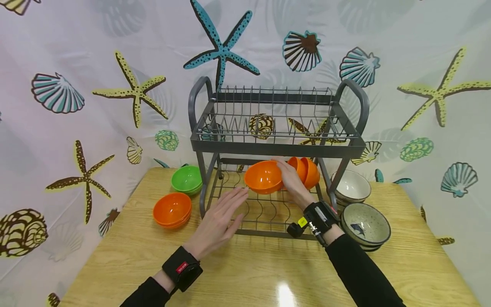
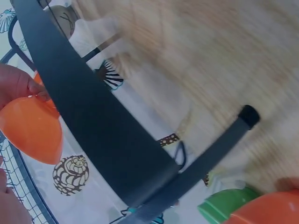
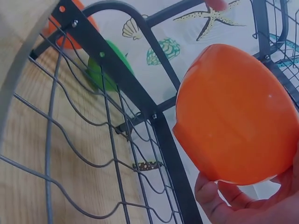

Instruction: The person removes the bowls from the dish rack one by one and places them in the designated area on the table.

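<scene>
My right hand (image 1: 292, 181) grips an orange bowl (image 1: 264, 177) by its right side, inside the lower tier of a dark two-tier dish rack (image 1: 276, 149). In the right wrist view the bowl (image 3: 238, 116) shows large, with the fingers and thumb (image 3: 208, 198) at its edge. Just right of that hand, two more orange bowls (image 1: 311, 172) stand tilted together on the lower tier. Left of the held bowl, my left hand (image 1: 218, 219) reaches toward the rack with straight fingers and holds nothing.
On the table left of the rack sit a stack of green bowls (image 1: 186, 179) and a stack of orange bowls (image 1: 172, 209). To the right stand white bowls (image 1: 353, 186) and speckled bowls (image 1: 365, 224). The upper tier's wire slots (image 1: 268, 123) hang over the hands.
</scene>
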Action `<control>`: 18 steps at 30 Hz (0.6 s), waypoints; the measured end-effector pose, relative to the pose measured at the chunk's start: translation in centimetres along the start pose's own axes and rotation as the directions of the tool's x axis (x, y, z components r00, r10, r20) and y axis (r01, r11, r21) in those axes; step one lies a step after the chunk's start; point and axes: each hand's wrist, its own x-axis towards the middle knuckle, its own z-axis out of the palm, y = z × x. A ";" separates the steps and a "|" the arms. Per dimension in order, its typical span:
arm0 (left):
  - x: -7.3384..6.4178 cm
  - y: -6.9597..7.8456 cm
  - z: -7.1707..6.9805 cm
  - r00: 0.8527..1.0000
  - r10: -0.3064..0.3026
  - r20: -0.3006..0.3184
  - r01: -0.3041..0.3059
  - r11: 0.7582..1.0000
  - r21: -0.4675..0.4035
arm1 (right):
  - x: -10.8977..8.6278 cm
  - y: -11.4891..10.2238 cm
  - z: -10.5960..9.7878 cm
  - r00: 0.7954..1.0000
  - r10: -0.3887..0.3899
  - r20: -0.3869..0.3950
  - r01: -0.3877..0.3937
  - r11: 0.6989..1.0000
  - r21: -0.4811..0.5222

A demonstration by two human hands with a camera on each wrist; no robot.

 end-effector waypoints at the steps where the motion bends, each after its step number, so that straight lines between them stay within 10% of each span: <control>1: 0.2 0.1 0.1 1.000 -0.003 0.002 0.003 1.000 0.000 | -0.2 0.0 0.0 1.000 0.003 0.002 -0.003 1.000 0.010; 18: 2.2 1.5 0.6 0.998 0.069 -0.006 -0.069 0.998 0.013 | -4.0 1.5 1.1 0.995 0.017 0.096 -0.033 0.984 0.174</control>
